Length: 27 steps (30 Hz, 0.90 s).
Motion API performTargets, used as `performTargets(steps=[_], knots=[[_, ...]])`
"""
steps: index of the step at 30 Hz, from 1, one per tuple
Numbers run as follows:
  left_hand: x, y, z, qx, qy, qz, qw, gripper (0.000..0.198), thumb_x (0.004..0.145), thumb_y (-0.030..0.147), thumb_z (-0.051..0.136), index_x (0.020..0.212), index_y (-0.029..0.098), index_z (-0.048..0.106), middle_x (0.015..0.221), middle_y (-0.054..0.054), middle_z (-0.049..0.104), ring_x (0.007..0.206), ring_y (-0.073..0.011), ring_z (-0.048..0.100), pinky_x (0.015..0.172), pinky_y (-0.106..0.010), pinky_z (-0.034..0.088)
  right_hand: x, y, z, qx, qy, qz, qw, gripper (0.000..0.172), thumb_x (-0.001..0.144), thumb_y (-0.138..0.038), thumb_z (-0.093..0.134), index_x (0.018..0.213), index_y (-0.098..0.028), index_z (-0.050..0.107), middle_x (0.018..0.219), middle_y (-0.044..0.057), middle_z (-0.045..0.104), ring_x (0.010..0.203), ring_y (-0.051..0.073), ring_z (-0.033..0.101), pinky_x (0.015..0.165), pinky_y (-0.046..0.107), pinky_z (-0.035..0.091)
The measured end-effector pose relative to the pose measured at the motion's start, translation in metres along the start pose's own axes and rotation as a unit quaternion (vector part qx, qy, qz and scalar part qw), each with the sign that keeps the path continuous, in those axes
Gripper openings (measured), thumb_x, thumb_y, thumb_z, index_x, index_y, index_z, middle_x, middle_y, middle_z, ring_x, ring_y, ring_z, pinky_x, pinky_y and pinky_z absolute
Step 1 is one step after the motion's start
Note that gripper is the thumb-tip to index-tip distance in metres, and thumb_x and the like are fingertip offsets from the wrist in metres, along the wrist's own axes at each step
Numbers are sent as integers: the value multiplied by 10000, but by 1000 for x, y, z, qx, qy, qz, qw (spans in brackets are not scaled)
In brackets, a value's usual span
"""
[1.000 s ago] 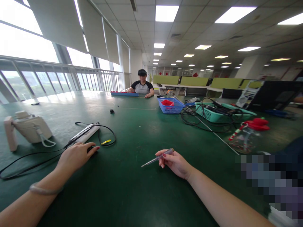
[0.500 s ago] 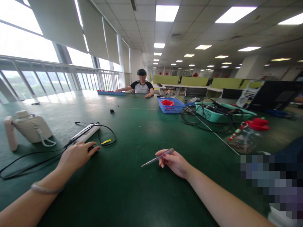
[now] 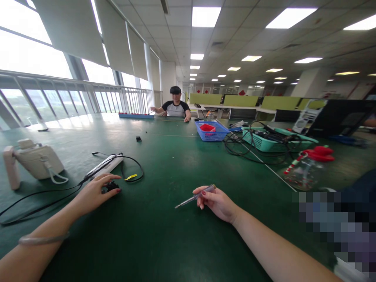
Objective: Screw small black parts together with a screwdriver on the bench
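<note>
head view: screwdriver in the right hand, left hand at a small black piece

the step in hand looks to be handling the black piece (image 3: 111,186) with the left hand (image 3: 92,192) while the screwdriver (image 3: 208,189) waits. the piece is at the left hand's fingertips, just beside the white bar (image 3: 110,165) and the black cord (image 3: 143,169). the left thumb lies along its near side and the fingers arch over it; whether they grip it i cannot tell. the right hand (image 3: 221,206) grasps the screwdriver by its handle, tip pointing left, well apart from the piece. the next move, i judge, calls for a sure pinch on the piece, with the screwdriver held steady.

against the frame half a second ago, the left fingers have lifted and spread from the thumb, showing more of the piece. the right hand and screwdriver match. across the green table (image 3: 164,243), the other person's (image 3: 176,110) hand has come up off the blue tray (image 3: 136,116).
</note>
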<state>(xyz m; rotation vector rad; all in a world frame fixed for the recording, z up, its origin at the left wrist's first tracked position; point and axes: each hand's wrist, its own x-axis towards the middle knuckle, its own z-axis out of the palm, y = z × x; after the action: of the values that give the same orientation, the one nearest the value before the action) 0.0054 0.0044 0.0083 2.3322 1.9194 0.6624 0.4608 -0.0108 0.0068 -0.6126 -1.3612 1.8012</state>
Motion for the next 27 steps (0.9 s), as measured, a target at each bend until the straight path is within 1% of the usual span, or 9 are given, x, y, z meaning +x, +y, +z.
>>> performTargets(steps=[4,8,13,19,22,24,27], knots=[[-1,-8,-6,-22,-28,21,999,516,766,572,575,1186,276,628,1221,-57,634,1072,-263,613,933,-352,492,0,0,1,8,8,4,1000,239,846,-295,655,999,-119,710,742,54,667,708,142,591,682,284,452],[-2,-9,-10,-37,-26,0,999,488,754,527,574,1183,304,641,1165,-27,680,1027,-267,645,909,-323,510,0,0,2,9,13,6,1000,234,840,-294,664,992,-123,712,740,52,666,715,143,594,678,282,451],[-2,-7,-11,-37,-27,1,999,485,759,490,556,1197,299,639,1159,-30,687,1036,-266,643,895,-317,515,0,-1,2,11,12,6,1000,233,841,-293,663,991,-121,713,741,52,666,711,141,590,679,282,449],[-2,-5,-12,-51,-51,-19,997,489,786,466,492,1208,257,620,1179,-61,672,1080,-281,612,948,-361,472,0,-3,4,10,16,11,1000,233,835,-294,671,991,-126,714,748,50,663,728,148,593,685,289,448],[-2,-5,-10,-62,-45,-19,997,494,797,475,490,1207,226,604,1209,-82,650,1098,-283,592,974,-388,447,0,-3,3,8,13,13,1000,228,841,-290,663,992,-128,713,753,50,659,733,150,591,692,293,448],[-1,-5,-10,-63,-34,-16,997,471,809,476,493,1185,212,598,1205,-86,645,1076,-272,593,965,-398,448,0,-2,3,5,12,13,1000,227,845,-287,658,997,-128,712,756,51,657,733,151,587,693,296,448],[-1,-3,-9,-58,-2,-31,998,437,807,485,517,1140,212,591,1135,-84,666,1030,-262,603,941,-401,454,-1,-2,2,-1,11,12,1000,230,853,-287,647,1009,-130,709,766,54,654,744,157,584,699,305,449]])
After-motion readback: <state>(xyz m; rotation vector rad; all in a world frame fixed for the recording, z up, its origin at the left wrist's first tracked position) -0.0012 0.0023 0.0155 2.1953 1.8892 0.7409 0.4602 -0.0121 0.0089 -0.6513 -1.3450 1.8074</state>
